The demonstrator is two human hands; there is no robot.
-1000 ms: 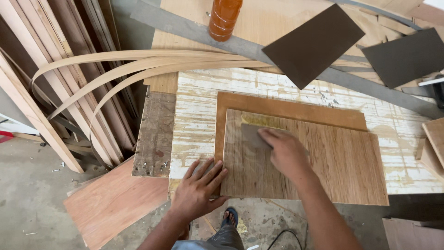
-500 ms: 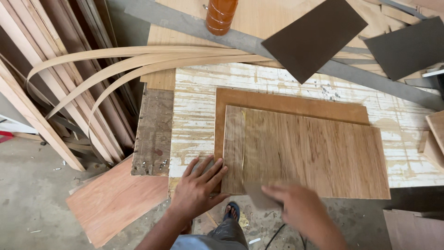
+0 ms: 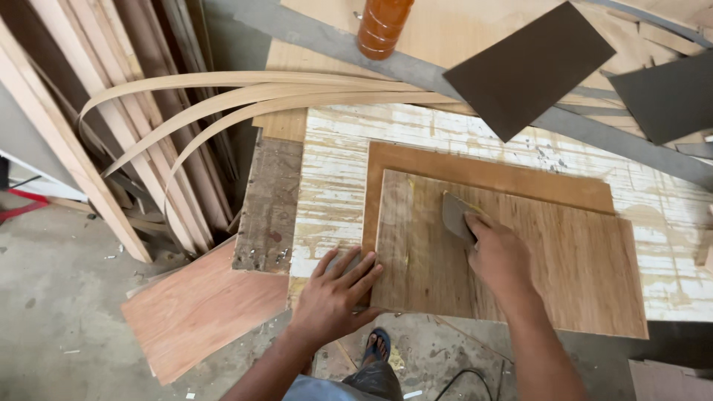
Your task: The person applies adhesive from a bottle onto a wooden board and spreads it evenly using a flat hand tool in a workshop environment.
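Observation:
A wood-grain veneer sheet (image 3: 549,260) lies on a slightly larger brown board (image 3: 483,169), both on a worn white-streaked tabletop (image 3: 334,171). My right hand (image 3: 499,256) presses a small flat grey scraper (image 3: 457,215) against the upper left part of the sheet. My left hand (image 3: 334,293) lies flat with fingers spread on the sheet's near left corner, holding it down. A wet yellowish streak of glue shows near the sheet's left edge.
An orange bottle (image 3: 382,28) stands at the back. Dark rectangular sheets (image 3: 531,67) lie at the upper right. Curved thin wood strips (image 3: 245,96) and leaning planks (image 3: 89,141) fill the left. A reddish plywood piece (image 3: 197,308) lies on the concrete floor; my sandalled foot (image 3: 375,345) is below.
My right hand pulled the scraper down off the sheet's near edge, then returned it to the upper left of the sheet. My left hand stayed put.

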